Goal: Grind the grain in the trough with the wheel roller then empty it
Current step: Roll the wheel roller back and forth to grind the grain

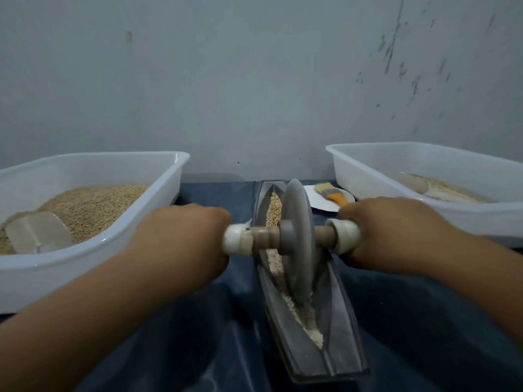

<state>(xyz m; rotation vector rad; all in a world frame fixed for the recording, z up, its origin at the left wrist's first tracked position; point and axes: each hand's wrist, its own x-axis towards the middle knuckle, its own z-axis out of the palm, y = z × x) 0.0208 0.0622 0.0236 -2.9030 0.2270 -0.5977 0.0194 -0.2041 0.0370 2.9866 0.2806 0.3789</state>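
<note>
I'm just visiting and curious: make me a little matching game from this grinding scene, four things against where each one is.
Things:
1. brush
2. wheel roller
3. scoop
4. left tub

Places:
A. lying in the whole grain
B. on the white plate
C. standing in the trough, a hand on each handle
D. beside the left arm, holding whole grain

Pairs: 1-B, 2-C, 3-A, 4-D

A long grey trough [336, 332] lies mid-desk, pale grain [274, 208] along its groove, the grey wheel roller [297, 236] standing upright in it.
</note>
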